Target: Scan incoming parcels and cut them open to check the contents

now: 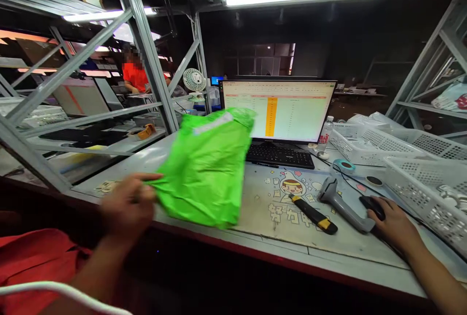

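My left hand [129, 205] pinches the lower left corner of a bright green plastic mailing bag [209, 169]. The bag hangs tilted over the front of the desk, slightly blurred, with a pale strip near its top; what is inside cannot be seen. On the right, my right hand [396, 225] is curled over a black computer mouse [372, 206]. Just left of that hand lies a grey barcode scanner [343, 206]. A black and yellow utility knife [314, 214] rests on the printed desk mat [255, 222].
Behind the bag stand a monitor [295, 115] showing a spreadsheet and a black keyboard [288, 155]. White perforated baskets [412, 174] line the right side, near tape rolls [344, 165]. Metal shelf posts [146, 47] rise at left; beyond them is a person in red [134, 76].
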`<state>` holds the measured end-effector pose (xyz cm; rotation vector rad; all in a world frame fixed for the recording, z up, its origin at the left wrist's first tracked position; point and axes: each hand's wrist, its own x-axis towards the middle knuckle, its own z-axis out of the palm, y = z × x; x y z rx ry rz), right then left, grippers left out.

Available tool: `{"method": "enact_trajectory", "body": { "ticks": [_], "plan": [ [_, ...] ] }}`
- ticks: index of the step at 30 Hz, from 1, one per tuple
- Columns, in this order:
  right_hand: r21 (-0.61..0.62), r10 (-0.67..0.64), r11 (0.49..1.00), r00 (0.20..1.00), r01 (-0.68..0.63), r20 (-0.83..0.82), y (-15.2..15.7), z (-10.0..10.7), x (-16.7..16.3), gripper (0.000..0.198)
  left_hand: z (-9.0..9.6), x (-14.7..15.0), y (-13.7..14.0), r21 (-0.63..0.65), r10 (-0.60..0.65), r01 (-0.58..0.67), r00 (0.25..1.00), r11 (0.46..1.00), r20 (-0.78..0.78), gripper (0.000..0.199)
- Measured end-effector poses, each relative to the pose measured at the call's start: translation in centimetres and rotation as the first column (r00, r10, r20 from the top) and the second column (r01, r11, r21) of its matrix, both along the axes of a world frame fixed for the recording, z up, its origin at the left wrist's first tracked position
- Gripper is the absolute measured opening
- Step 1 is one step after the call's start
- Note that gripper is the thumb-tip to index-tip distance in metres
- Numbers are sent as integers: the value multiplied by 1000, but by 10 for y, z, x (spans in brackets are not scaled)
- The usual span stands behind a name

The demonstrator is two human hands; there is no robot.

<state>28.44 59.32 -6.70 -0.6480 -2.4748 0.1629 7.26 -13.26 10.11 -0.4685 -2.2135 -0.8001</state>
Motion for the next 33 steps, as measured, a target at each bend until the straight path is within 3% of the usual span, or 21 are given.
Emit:
{"method": "enact_trajectory", "body": {
  "ticks": [1,2,4,5,6,12,15,17,20,23,24,27,29,32,33],
  "plan": [
    [6,-13,1000,1000,13,7,-5,4,2,67,-15,1,18,-58,-138,139,990,989,25,39],
    [11,-19,1000,1000,19,13,-10,7,3,66,-31,4,37,-131,-296,305,951,943,84,41],
    [23,-10,1000,1000,10,12,-18,14,5,63,-54,11,72,-240,-526,583,808,776,264,37],
    [29,-2,1000,1000,2,3,-22,17,6,62,-59,15,85,-267,-557,644,760,717,335,34],
    [36,5,999,1000,-4,-9,-24,19,6,60,-59,18,95,-287,-552,657,747,697,370,32],
    [50,34,998,998,-32,-55,-23,21,7,58,-23,24,144,-294,-521,615,782,732,341,40],
    [59,52,997,996,-48,-73,-24,22,8,57,-37,27,183,-387,-398,556,817,736,418,60],
    [72,56,996,995,-49,-87,-26,23,8,55,-58,27,199,-483,-311,532,829,695,465,71],
    [91,72,994,993,-63,-98,-29,25,7,54,-80,12,188,-546,-345,590,801,596,489,76],
    [97,82,993,990,-71,-116,-29,24,7,53,-78,-26,143,-504,-477,743,670,441,569,71],
    [101,86,992,988,-74,-125,-29,25,8,53,-73,-41,126,-469,-498,771,637,431,589,66],
    [140,101,987,979,-76,-177,-31,38,9,50,-54,-77,93,-324,-512,789,593,521,621,57],
    [176,96,983,957,-48,-275,-41,60,2,45,-39,-79,98,-279,-515,746,633,604,577,60],
    [194,124,980,883,-38,-453,-84,111,-34,35,-16,-36,154,-289,-553,646,759,706,344,48],
    [191,155,979,857,-67,-492,-106,129,-55,32,-8,-12,183,-247,-600,649,760,719,249,43]
  ]
}}
